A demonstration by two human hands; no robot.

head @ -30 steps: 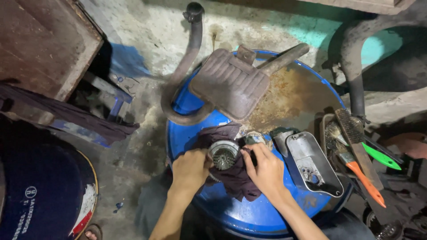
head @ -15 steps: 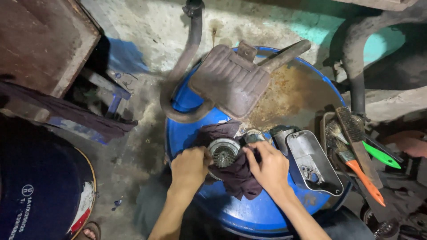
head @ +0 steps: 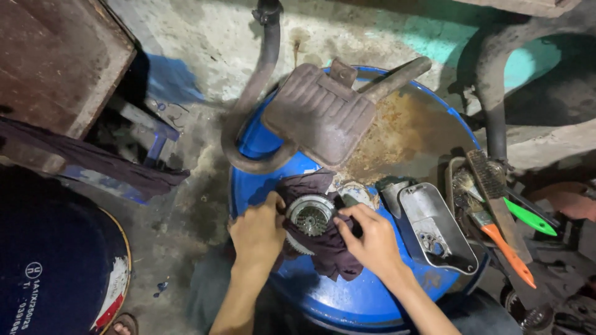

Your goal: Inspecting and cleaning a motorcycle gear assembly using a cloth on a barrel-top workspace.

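Round metal part (head: 309,218), cradled between fingers (head: 347,217)

My left hand (head: 257,232) grips round toothed metal part (head: 309,218) on dark rag (head: 329,251); my right hand (head: 372,239) presses rag beside it. Blue drum (head: 366,298) underneath, muffler (head: 320,121) beyond fingers, metal tray (head: 434,226) right of right hand.

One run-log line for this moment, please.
left hand: grips round toothed metal part | right hand: presses dark purple rag on it | surface: blue drum lid
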